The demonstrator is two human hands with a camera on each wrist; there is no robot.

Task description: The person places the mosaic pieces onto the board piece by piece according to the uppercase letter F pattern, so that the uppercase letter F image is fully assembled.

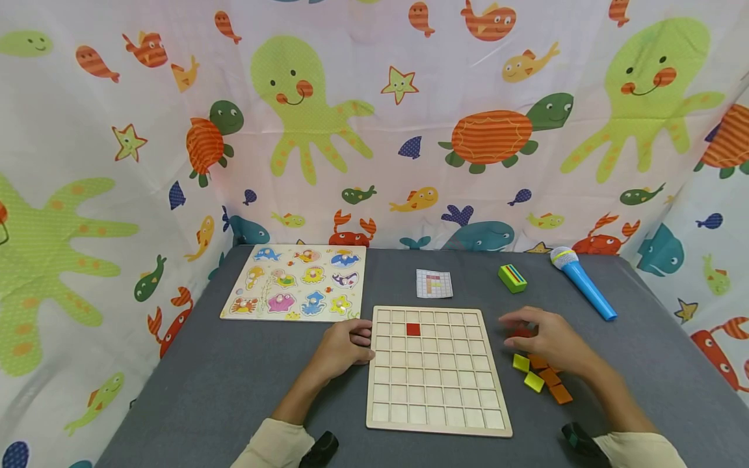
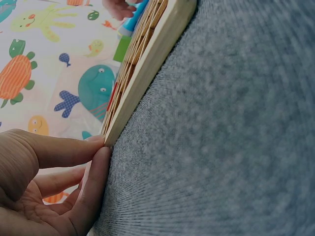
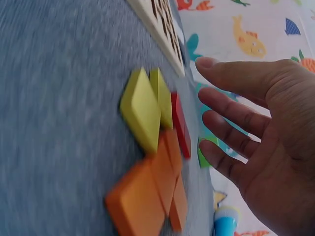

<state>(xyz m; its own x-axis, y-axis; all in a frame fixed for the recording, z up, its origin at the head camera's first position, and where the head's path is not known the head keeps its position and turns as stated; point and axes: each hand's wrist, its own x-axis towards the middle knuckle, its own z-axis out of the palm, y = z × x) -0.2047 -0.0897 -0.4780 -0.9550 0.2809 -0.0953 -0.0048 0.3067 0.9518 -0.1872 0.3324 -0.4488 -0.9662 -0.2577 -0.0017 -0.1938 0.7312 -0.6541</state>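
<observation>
A square wooden grid board (image 1: 437, 430) lies on the grey cloth, with one red tile (image 1: 413, 329) in a cell near its top. My left hand (image 1: 342, 348) holds the board's left edge; the left wrist view has thumb and finger together at the board's rim (image 2: 142, 81). Right of the board, my right hand (image 1: 547, 338) hovers over loose tiles, fingers loosely bent and apart. Nothing is between them in the right wrist view. Below that hand are red tiles (image 3: 180, 125), yellow tiles (image 3: 141, 105) and several orange tiles (image 3: 138, 196), some partly covered in the head view.
Behind the board lie a small printed grid card (image 1: 434, 284), a green block with coloured stripes (image 1: 512, 278) and a blue toy microphone (image 1: 585, 279). A sea-animal puzzle board (image 1: 292, 283) sits at the back left. A patterned curtain (image 1: 386, 143) encloses the table's back and sides.
</observation>
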